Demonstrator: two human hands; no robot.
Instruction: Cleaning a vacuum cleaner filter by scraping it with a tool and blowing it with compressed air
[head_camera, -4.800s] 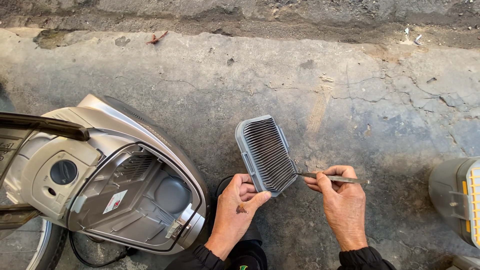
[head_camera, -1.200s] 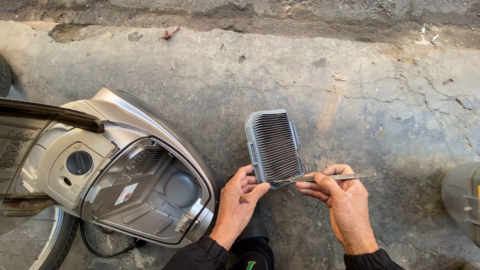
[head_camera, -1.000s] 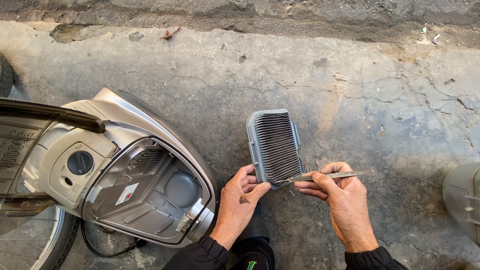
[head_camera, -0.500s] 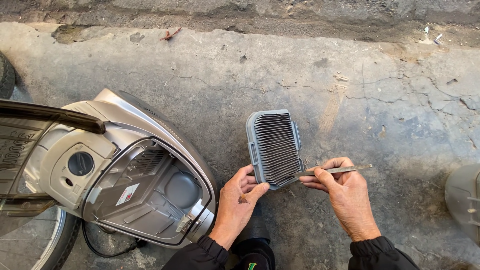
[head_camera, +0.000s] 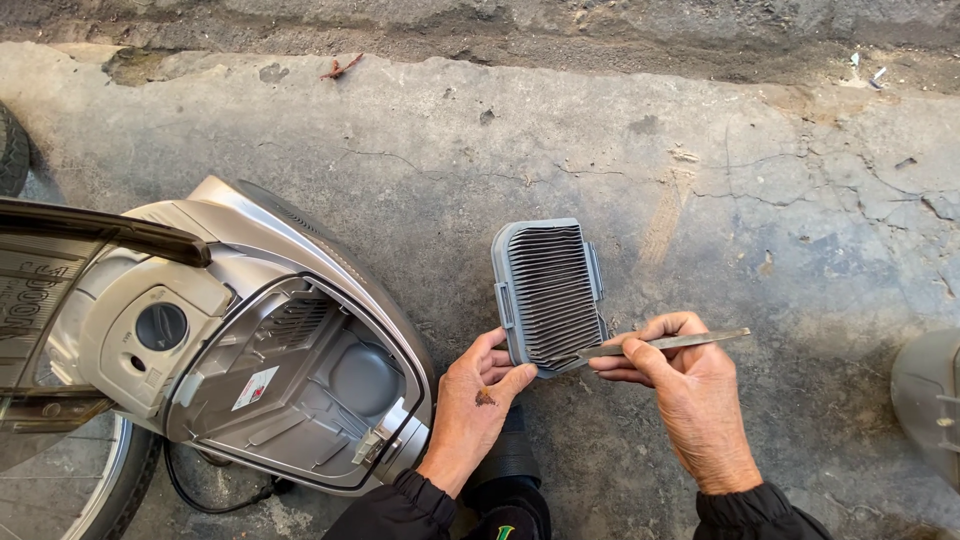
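My left hand (head_camera: 477, 402) grips the lower left corner of a grey pleated filter cartridge (head_camera: 549, 293), holding it up over the concrete with its dark, dusty pleats facing me. My right hand (head_camera: 690, 385) pinches a thin flat metal tool (head_camera: 668, 343); the tool's tip rests at the filter's lower right edge. Both sleeves are dark.
A silver vacuum cleaner (head_camera: 240, 340) lies on the concrete at the left with its open filter compartment (head_camera: 300, 385) facing up. A dark cord (head_camera: 215, 490) curls under it. Part of a grey object (head_camera: 930, 400) shows at the right edge. Cracked concrete (head_camera: 600, 130) stretches ahead.
Both hands and the filter stay in nearly the same place. The right hand has shifted slightly, keeping the tool's tip at the filter's lower edge. The camera view drifted a little.
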